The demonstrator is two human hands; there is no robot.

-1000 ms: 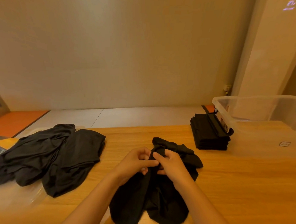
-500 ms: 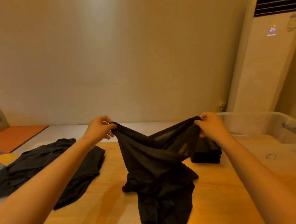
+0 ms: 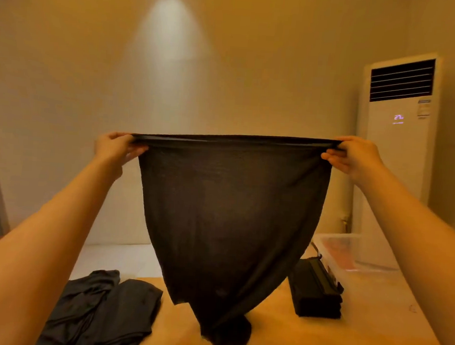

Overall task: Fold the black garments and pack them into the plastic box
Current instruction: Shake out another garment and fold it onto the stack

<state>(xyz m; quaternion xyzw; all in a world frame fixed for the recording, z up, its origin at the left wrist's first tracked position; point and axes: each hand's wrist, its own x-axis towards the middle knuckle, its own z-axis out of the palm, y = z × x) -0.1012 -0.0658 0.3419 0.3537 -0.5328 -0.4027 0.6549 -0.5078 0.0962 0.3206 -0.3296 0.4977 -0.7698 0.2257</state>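
Head: left hand [image 3: 116, 147] and right hand [image 3: 356, 157] each pinch a top corner. The black garment [image 3: 226, 212] hangs taut between the grips, tail on the desk [image 3: 370, 344] below. Step: spreading out. Next, probably: lay flat, fold. Plastic box [image 3: 336, 236] sits below the right grip.

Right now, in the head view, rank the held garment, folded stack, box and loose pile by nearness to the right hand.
1. Held garment: pinched in the right hand, top corner.
2. Folded stack and box: lower right, too close to call.
3. Loose pile: lower left, farthest.
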